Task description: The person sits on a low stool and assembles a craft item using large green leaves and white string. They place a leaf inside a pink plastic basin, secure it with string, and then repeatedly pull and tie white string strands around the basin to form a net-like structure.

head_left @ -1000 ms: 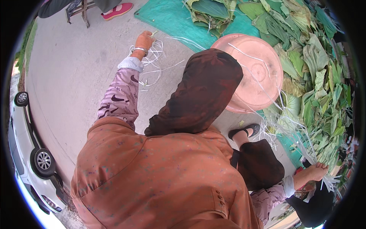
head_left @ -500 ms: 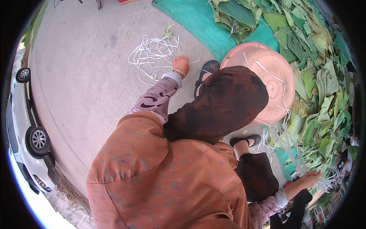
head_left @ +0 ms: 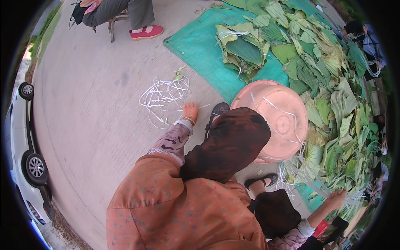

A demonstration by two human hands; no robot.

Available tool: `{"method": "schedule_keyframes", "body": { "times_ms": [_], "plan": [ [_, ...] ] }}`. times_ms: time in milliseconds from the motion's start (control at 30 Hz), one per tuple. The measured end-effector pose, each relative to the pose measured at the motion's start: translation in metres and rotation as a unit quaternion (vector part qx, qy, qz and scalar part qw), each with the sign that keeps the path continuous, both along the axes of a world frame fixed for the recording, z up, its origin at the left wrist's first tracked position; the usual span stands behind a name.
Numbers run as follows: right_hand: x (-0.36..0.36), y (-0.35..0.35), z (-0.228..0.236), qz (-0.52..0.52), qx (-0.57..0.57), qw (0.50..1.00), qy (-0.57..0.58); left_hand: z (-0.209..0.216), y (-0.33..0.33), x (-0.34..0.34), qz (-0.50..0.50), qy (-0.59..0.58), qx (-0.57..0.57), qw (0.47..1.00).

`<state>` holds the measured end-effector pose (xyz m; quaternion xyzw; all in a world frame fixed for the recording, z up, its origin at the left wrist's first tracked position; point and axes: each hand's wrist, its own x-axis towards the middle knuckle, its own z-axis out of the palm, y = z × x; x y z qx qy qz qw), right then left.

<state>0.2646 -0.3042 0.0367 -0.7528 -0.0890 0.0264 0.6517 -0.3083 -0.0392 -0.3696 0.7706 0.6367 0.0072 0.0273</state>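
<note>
My left hand [head_left: 190,112] is low over the concrete, fingers curled, beside a loose tangle of white plastic strips [head_left: 164,93]. A strip runs up to that hand on one side and a short end pokes out on the other; the fingertips are hidden. Stretched out at the lower right, my right hand [head_left: 336,199] is closed on a bunch of translucent plastic strips [head_left: 310,179], which trail back toward the basin. The upturned pink plastic basin [head_left: 287,104] sits in front of my knee, with a few white strips lying across its base.
Large green leaves [head_left: 321,75] are heaped on a green tarp [head_left: 196,37]; a tied leaf bundle [head_left: 243,52] lies near its corner. Another person's red shoe [head_left: 146,32] and a stool leg [head_left: 111,30] are at the top. A white car [head_left: 18,137] stands left.
My view has shifted, bringing the seated person's leg and more of the tarp into sight. Both hands keep nearly the same places beside the strips.
</note>
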Motion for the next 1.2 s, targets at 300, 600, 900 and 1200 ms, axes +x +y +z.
{"method": "schedule_keyframes", "body": {
  "times_ms": [300, 600, 900, 1200],
  "plan": [
    [-0.016, -0.008, 0.007, 0.004, 0.006, 1.0, 0.0, -0.004, 0.009, 0.005, -0.02, 0.063, -0.038, 0.997],
    [-0.002, -0.014, 0.0, 0.02, 0.014, 0.999, 0.021, 0.014, -0.016, 0.007, 0.114, -0.284, -0.054, 0.951],
    [-0.007, -0.001, 0.0, 0.092, 0.069, 0.99, 0.078, 0.147, 0.038, 0.063, 0.111, -0.679, -0.213, 0.693],
    [-0.081, 0.045, 0.017, 0.27, 0.163, 0.931, 0.186, 0.384, 0.066, 0.191, -0.162, -0.685, -0.343, 0.621]
  ]
}}
